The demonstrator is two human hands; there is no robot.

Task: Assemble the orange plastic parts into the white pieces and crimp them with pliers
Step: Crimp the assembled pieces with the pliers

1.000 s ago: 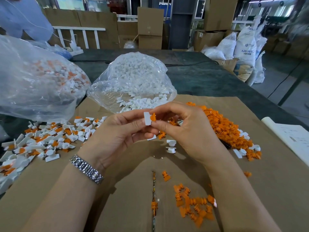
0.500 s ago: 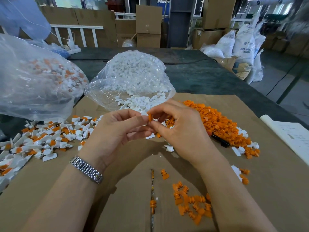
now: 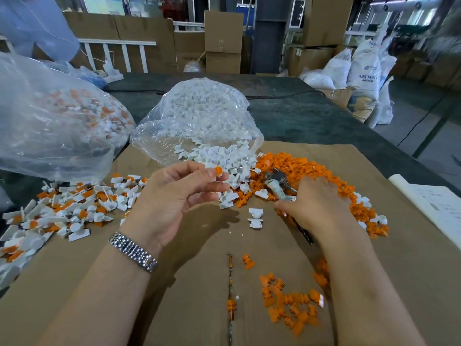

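Note:
My left hand point(image 3: 174, 196) pinches a white piece with an orange part pushed into it point(image 3: 219, 172), held above the cardboard. My right hand point(image 3: 316, 206) lies over the handles of the pliers point(image 3: 277, 184), fingers closed around them; the metal jaws stick out to the upper left, resting on the orange parts pile point(image 3: 311, 176). Loose white pieces point(image 3: 219, 158) spill from a clear bag point(image 3: 199, 118) just behind my hands. A heap of assembled white-and-orange pieces point(image 3: 74, 206) lies at the left.
A large clear bag point(image 3: 50, 116) of assembled pieces stands far left. More orange parts point(image 3: 289, 305) lie near me on the brown cardboard point(image 3: 124, 308). A white paper sheet point(image 3: 434, 208) lies at the right edge. Another person's blue sleeve point(image 3: 32, 23) shows at the back left.
My hands have separated. The left keeps the joined white-and-orange piece; the right has moved rightward and down onto the pliers by the orange pile.

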